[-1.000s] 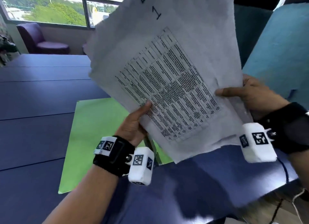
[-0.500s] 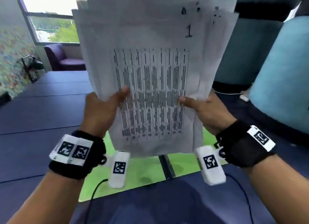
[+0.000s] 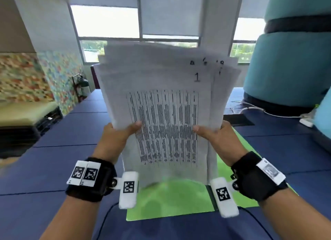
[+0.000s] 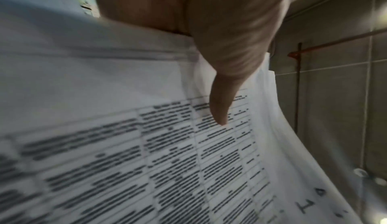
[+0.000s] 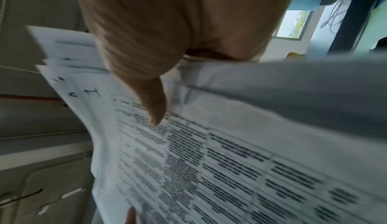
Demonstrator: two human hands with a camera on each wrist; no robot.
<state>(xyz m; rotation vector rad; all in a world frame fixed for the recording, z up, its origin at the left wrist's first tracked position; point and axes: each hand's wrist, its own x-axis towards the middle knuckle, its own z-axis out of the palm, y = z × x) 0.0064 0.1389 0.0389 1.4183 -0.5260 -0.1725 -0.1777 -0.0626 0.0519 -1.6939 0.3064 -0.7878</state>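
Blue table (image 3: 44,168) and green mat (image 3: 170,204) below, bright windows (image 3: 107,21) beyond: a stack of papers (image 3: 161,82) is held upright between both hands.

The left hand (image 3: 114,141) pinches the stack's left edge, and the right hand (image 3: 220,143) pinches its right edge. Each thumb is pressed flat on the printed front sheet marked "1", with the fingers hidden behind. Above the hands the sheets fan unevenly, their top corners staggered. Below the wrists the bottom edge hangs just above the mat. This looks like the squaring-up step, with the pages gathered but not yet aligned. The next move probably calls for easing both pinches and tapping the lower edge down on the mat between the wrists. The thumbs should stay light enough for the sheets to slide level without any slipping out.
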